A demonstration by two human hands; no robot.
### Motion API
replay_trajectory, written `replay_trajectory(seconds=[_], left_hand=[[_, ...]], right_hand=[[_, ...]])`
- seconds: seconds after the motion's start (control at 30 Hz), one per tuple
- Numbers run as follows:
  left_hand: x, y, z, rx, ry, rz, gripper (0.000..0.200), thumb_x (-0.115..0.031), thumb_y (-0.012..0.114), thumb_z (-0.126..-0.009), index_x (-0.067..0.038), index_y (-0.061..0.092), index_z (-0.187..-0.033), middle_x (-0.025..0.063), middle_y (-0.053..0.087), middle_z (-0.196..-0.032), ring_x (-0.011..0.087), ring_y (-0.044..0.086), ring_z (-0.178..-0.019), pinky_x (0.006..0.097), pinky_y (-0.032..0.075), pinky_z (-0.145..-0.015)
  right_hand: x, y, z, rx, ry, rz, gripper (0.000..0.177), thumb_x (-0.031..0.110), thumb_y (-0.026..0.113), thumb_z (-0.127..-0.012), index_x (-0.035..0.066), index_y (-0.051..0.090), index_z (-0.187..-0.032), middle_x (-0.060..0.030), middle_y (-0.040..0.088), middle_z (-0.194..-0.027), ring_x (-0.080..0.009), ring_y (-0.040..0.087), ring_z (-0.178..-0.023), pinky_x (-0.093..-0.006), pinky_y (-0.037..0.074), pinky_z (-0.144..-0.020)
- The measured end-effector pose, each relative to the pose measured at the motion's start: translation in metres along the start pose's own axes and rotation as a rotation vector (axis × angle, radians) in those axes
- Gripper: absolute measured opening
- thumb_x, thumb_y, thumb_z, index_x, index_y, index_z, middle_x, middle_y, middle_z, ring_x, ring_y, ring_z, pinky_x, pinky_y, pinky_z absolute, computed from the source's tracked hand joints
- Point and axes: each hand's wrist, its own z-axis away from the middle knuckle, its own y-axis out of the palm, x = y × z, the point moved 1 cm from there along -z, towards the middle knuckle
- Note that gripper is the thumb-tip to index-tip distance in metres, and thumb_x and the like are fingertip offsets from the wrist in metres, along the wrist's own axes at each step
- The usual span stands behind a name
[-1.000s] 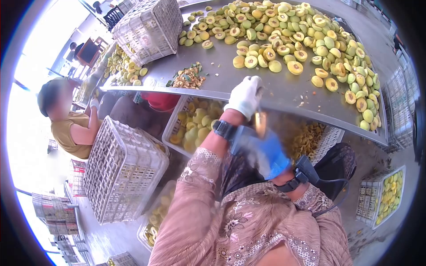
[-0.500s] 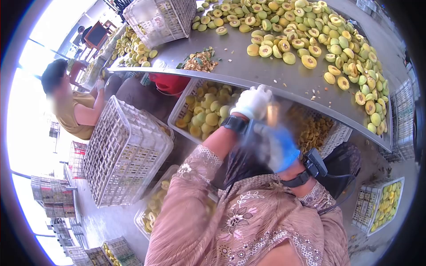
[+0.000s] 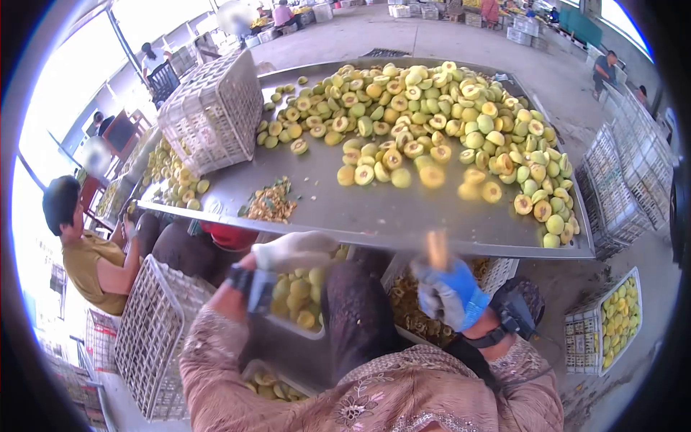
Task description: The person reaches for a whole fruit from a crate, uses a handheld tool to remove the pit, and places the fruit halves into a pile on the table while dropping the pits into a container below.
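Note:
My left hand (image 3: 294, 250), in a white glove, is blurred at the table's near edge, its fingers stretched to the right above a crate of yellow-green fruit (image 3: 296, 294). Nothing shows in its grasp. My right hand (image 3: 448, 297), in a blue and grey glove, is closed around a tool with a tan, wooden-looking handle (image 3: 437, 249); its working end cannot be made out. Below that hand stands a crate of brownish scraps (image 3: 417, 309). Halved apricot-like fruits (image 3: 403, 97) are heaped across the metal table (image 3: 327, 209), some with pits showing.
A white plastic crate (image 3: 216, 108) lies tilted on the table's left, near a small pile of pits and leaves (image 3: 270, 203). At left a co-worker (image 3: 97, 252) sits behind another crate (image 3: 155, 338). A full fruit crate (image 3: 608, 320) stands on the floor at right.
The view has tilted up, showing more of the table and hall. My left hand has moved left, away from my right, which keeps the tan-handled tool. Several fruits mid-table are blurred.

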Motion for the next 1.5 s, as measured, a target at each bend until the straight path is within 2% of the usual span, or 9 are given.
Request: replay_trajectory(seconds=[0.07, 0.23, 0.4, 0.47, 0.63, 0.87, 1.0, 1.03, 1.5], left_hand=[[-0.029, -0.054, 0.052, 0.003, -0.192, 0.089, 0.05, -0.014, 0.06, -0.091, -0.001, 0.044, -0.137, 0.0133, 0.054, -0.131, 0.0225, 0.056, -0.117, 0.0354, 0.048, -0.095], [-0.042, -0.2, 0.147, -0.474, 0.352, 0.353, 0.086, -0.064, 0.049, -0.088, 0.001, 0.033, -0.142, 0.0219, 0.049, -0.133, 0.0333, 0.063, -0.1, 0.0383, 0.059, -0.07], [-0.054, -0.26, 0.062, -1.037, 0.739, 0.65, 0.072, -0.056, 0.03, -0.098, -0.002, 0.029, -0.145, 0.0193, 0.043, -0.141, 0.034, 0.055, -0.116, 0.0373, 0.056, -0.084], [-0.017, -0.27, -0.016, -0.878, 0.74, 0.785, 0.069, -0.052, 0.037, -0.098, -0.001, 0.032, -0.142, 0.0233, 0.046, -0.135, 0.0396, 0.055, -0.114, 0.0476, 0.056, -0.084], [0.034, -0.223, -0.205, -0.904, 0.293, 0.633, 0.07, -0.058, 0.049, -0.091, -0.011, 0.04, -0.141, 0.0149, 0.048, -0.136, 0.0267, 0.056, -0.105, 0.0362, 0.047, -0.079], [0.074, -0.247, -0.326, -0.998, 0.287, 0.148, 0.07, -0.055, 0.052, -0.093, -0.009, 0.039, -0.144, 0.011, 0.044, -0.143, 0.021, 0.043, -0.13, 0.0336, 0.035, -0.106], [0.072, -0.251, -0.368, -0.862, 0.144, -0.042, 0.072, -0.054, 0.05, -0.094, -0.007, 0.035, -0.146, 0.0133, 0.042, -0.146, 0.0225, 0.041, -0.133, 0.0298, 0.031, -0.108], [0.073, -0.25, -0.383, -0.818, 0.128, -0.086, 0.073, -0.054, 0.05, -0.093, -0.008, 0.033, -0.147, 0.0134, 0.041, -0.147, 0.024, 0.041, -0.134, 0.0302, 0.033, -0.107], [0.0, -0.201, -0.459, -0.328, 0.144, -0.413, 0.078, -0.056, 0.06, -0.086, -0.012, 0.035, -0.146, 0.0189, 0.034, -0.147, 0.0302, 0.041, -0.133, 0.0365, 0.035, -0.109]], right_hand=[[0.033, -0.034, 0.023, -0.114, -0.032, 0.021, 0.022, 0.016, 0.064, -0.089, 0.003, 0.051, -0.101, -0.0003, 0.046, -0.053, -0.0103, 0.041, -0.038, -0.0246, 0.035, -0.036], [0.123, -0.099, 0.042, -0.414, -0.196, 0.154, 0.023, 0.018, 0.061, -0.09, 0.001, 0.05, -0.102, -0.0019, 0.047, -0.061, -0.011, 0.042, -0.039, -0.0257, 0.037, -0.035], [0.175, -0.183, -0.054, -0.582, -0.383, 0.286, 0.029, 0.029, 0.065, -0.089, 0.004, 0.055, -0.102, -0.0067, 0.059, -0.074, -0.0138, 0.056, -0.051, -0.0285, 0.047, -0.041], [0.177, -0.227, -0.101, -0.622, -0.425, 0.343, 0.029, 0.027, 0.065, -0.089, 0.004, 0.056, -0.103, -0.0065, 0.062, -0.078, -0.0139, 0.06, -0.056, -0.0292, 0.05, -0.045], [0.188, -0.287, -0.196, -0.746, -0.573, 0.487, 0.027, 0.027, 0.063, -0.09, 0.003, 0.059, -0.102, -0.0045, 0.064, -0.081, -0.0125, 0.06, -0.06, -0.0261, 0.051, -0.052], [0.217, -0.361, -0.294, -0.926, -0.832, 0.981, 0.03, 0.018, 0.065, -0.089, 0.002, 0.062, -0.114, -0.0002, 0.063, -0.095, -0.0108, 0.057, -0.083, -0.0272, 0.048, -0.076], [0.226, -0.385, -0.345, -1.023, -0.67, 1.206, 0.042, 0.033, 0.063, -0.089, 0.002, 0.06, -0.117, -0.0162, 0.068, -0.101, -0.0253, 0.065, -0.091, -0.0356, 0.049, -0.081], [0.23, -0.386, -0.351, -1.011, -0.64, 1.294, 0.043, 0.036, 0.06, -0.088, 0.005, 0.058, -0.118, -0.027, 0.064, -0.101, -0.0433, 0.061, -0.097, -0.0455, 0.049, -0.079], [0.216, -0.363, -0.392, -0.652, -0.354, 1.619, 0.052, 0.056, 0.057, -0.087, 0.01, 0.062, -0.112, -0.0201, 0.067, -0.096, -0.0357, 0.065, -0.091, -0.0422, 0.05, -0.078]])
